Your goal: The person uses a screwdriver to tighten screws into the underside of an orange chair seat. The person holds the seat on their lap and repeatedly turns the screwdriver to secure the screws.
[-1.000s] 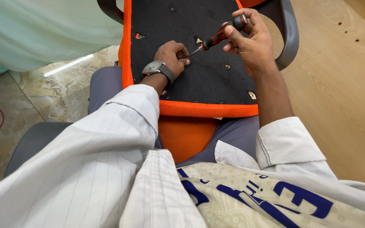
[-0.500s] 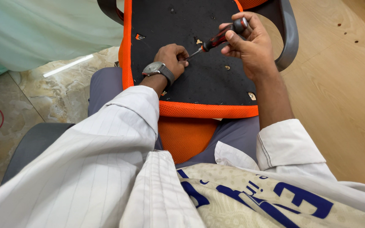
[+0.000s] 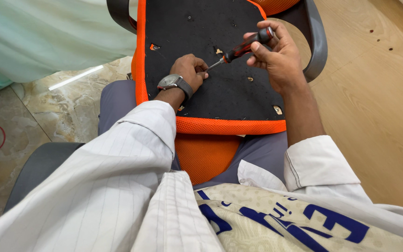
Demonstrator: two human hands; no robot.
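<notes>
The right hand [image 3: 281, 58] keeps a closed grip on a screwdriver with a red-and-black handle and thin metal shaft [image 3: 243, 46], tip angled down to the left hand [image 3: 190, 70], whose fingers curl loosely against the black fabric underside of an orange-edged mesh chair seat [image 3: 220, 100]. The seat lies across the person's lap, dotted with small screw holes.
</notes>
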